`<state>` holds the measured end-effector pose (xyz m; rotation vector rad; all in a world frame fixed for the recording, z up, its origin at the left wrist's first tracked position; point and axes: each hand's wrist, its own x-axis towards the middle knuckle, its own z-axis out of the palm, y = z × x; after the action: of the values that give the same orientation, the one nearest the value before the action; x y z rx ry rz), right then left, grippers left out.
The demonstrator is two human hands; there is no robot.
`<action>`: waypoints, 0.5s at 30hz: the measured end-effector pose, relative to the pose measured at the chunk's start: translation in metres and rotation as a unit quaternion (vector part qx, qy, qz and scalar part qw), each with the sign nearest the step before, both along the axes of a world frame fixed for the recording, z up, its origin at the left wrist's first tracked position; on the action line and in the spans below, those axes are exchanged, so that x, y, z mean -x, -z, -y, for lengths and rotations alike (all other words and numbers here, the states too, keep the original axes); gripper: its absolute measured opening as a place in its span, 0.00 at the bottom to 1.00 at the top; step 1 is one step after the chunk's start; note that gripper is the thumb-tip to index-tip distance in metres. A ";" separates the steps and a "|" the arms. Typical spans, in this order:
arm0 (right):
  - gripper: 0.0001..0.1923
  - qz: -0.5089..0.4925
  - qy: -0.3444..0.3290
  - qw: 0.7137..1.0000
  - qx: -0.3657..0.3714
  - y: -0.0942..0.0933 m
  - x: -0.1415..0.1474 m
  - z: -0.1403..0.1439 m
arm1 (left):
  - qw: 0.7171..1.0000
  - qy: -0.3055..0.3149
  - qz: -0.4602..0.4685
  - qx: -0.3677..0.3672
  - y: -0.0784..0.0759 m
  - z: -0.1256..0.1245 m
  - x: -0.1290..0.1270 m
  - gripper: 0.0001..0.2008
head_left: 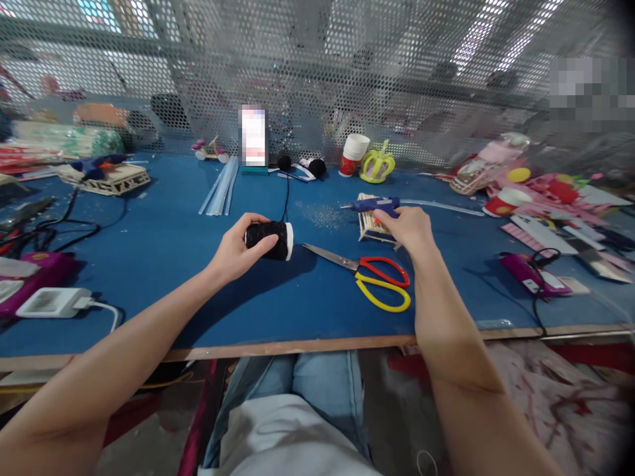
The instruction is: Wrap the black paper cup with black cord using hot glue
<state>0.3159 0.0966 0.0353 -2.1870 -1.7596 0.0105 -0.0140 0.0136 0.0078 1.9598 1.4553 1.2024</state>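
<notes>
My left hand [238, 249] is closed around a paper cup [265, 240] lying on its side, wrapped in black yarn with its white rim bare. A black strand runs from it back to a small black yarn ball [284, 163]. My right hand [407, 228] grips a blue glue gun [374, 204], its nozzle pointing left and a clear glue stick [441, 207] out of its back. The gun is at a small wooden-stick stand [374, 230]; whether it rests on it I cannot tell. Scissors [367, 272] with red and yellow handles lie between my hands.
Clear glue sticks [219, 188] lie left of a propped phone [253, 135]. Paper cups [353, 153] and a yellow-green basket [377, 163] stand at the back. Purple power strips [536, 274] with cables lie on both sides. A perforated metal screen [307, 73] closes the table's back.
</notes>
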 end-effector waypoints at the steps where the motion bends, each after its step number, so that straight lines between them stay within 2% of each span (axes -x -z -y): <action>1: 0.24 0.006 0.002 1.000 0.006 0.000 0.001 0.000 | 1.000 0.002 0.000 0.002 -0.001 0.001 0.000 0.17; 3: 0.23 0.022 0.012 1.000 -0.010 0.001 0.002 0.001 | 1.000 0.005 0.001 0.006 -0.002 0.003 -0.001 0.18; 6: 0.20 0.024 0.014 0.991 -0.129 0.000 0.008 0.009 | 1.000 0.009 -0.003 0.004 -0.003 0.005 -0.003 0.17; 8: 0.17 -0.022 -0.039 0.975 -0.216 -0.001 0.021 0.019 | 1.000 0.016 -0.019 -0.015 -0.003 0.006 -0.003 0.17; 9: 0.17 -0.064 -0.089 0.966 -0.233 -0.002 0.030 0.025 | 0.999 0.022 -0.029 -0.026 -0.003 0.006 -0.004 0.17; 10: 0.18 -0.114 -0.149 0.956 -0.225 -0.002 0.041 0.031 | 0.998 0.029 -0.040 -0.037 -0.003 0.007 -0.004 0.17; 11: 0.20 -0.170 -0.217 0.943 -0.185 -0.003 0.053 0.037 | 0.997 0.037 -0.050 -0.047 -0.003 0.007 -0.004 0.18; 13: 0.23 -0.270 -0.333 0.901 -0.062 -0.003 0.078 0.047 | 0.994 0.055 -0.066 -0.067 -0.003 0.008 -0.004 0.18; 15: 0.25 -0.335 -0.387 0.859 0.014 -0.004 0.101 0.052 | 0.990 0.072 -0.081 -0.091 -0.003 0.009 -0.004 0.18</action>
<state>0.2144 0.0449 0.0391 -1.0989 -2.0115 0.8689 -0.0100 0.0042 0.0108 2.2918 1.2915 1.1710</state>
